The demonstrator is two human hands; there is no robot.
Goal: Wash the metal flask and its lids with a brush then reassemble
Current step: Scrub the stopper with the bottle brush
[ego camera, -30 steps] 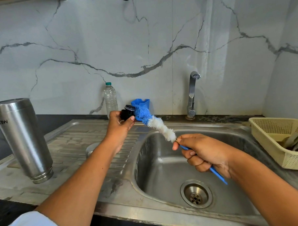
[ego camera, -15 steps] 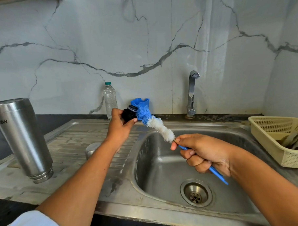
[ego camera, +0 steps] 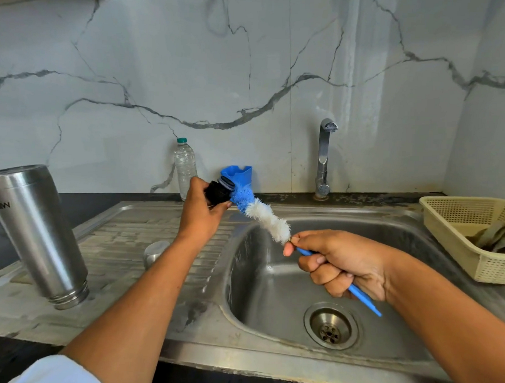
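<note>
While the left grip point(ego camera: 199, 215) holds the small black lid point(ego camera: 216, 191) up over the draining board, thumb and fingers curled round it, the right grip point(ego camera: 346, 265) is closed round the blue handle of the brush point(ego camera: 262, 215). The blue-and-white bristles touch the lid's grey top.

Step in hand, as judged: scrubbing the inner lid. No stream seen at the tap point(ego camera: 323, 159).

Next move probably calls for turning the lid in the fingers so the bristles reach its threads and underside, then a rinse. So small a wet part may slip.

Flask point(ego camera: 38, 234): brushed steel, mouth down on the draining board at far left, threaded neck at the bottom, well apart from both grips. A domed metal cap point(ego camera: 156, 252) lies between flask and sink point(ego camera: 253, 278). Reassembly not yet begun.
</note>
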